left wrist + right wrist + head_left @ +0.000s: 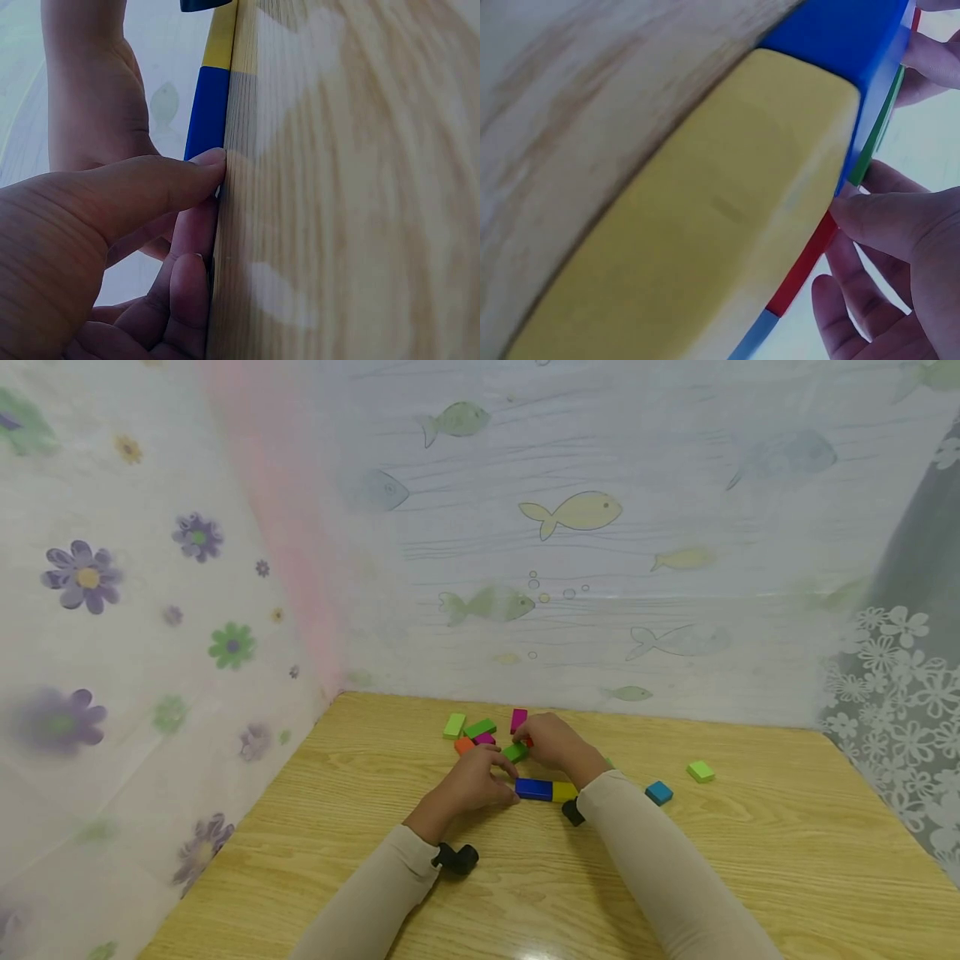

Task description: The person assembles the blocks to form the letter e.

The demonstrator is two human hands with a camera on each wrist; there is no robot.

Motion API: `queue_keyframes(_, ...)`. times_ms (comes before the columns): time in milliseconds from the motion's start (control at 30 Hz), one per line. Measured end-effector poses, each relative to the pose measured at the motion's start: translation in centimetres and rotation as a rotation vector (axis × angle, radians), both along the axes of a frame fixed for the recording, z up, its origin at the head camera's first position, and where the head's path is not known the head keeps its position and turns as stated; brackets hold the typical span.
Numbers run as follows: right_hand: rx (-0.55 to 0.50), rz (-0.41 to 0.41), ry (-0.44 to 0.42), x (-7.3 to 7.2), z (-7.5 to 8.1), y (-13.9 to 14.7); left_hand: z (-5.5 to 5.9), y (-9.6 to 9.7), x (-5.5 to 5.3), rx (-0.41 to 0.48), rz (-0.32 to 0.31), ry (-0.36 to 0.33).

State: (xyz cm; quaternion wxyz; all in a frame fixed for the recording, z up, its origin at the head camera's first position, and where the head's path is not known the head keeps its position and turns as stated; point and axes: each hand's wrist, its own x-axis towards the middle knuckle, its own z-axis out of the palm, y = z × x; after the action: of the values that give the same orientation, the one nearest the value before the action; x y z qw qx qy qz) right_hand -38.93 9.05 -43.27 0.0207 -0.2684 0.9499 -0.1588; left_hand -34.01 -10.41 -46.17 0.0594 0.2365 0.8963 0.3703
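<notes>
A blue block [533, 789] and a yellow block [564, 792] lie end to end on the table, both also in the wrist views. My left hand [474, 778] pinches the blue block's left end, thumb at the near corner and index finger at the far one. Beyond them, my right hand [557, 742] is bent over a red block [808, 262], its thumb and fingers at the block's end. Most of the red block is hidden under that hand in the head view. A green block [514, 752] lies beside the right fingertips, a magenta block [519, 719] just behind.
Left of the right hand lie an orange block [464, 746], another green block [481, 727] and a lime block [454, 726]. Farther right are a light blue block [659, 792] and a lime block [701, 771]. A patterned curtain [570, 635] borders the wooden table [510, 902].
</notes>
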Motion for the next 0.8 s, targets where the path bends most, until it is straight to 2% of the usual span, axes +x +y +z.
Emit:
queue_keyframes(333, 0.020, -0.002, 0.006, -0.1, 0.3, 0.3, 0.1, 0.1, 0.0, 0.011, -0.012, 0.012)
queue_keyframes(500, -0.034, 0.019, 0.024, 0.0, 1.5, 1.5, 0.1, 0.2, 0.1, -0.004, -0.005, 0.014)
queue_keyframes(667, -0.105, 0.013, 0.033, 1.1, 3.5, 3.3, 0.2, 0.2, 0.1, -0.016, 0.010, 0.005)
queue_keyframes(800, -0.169, -0.015, 0.044, 2.4, 4.3, 4.9, 0.2, 0.2, 0.1, -0.025, 0.021, 0.005)
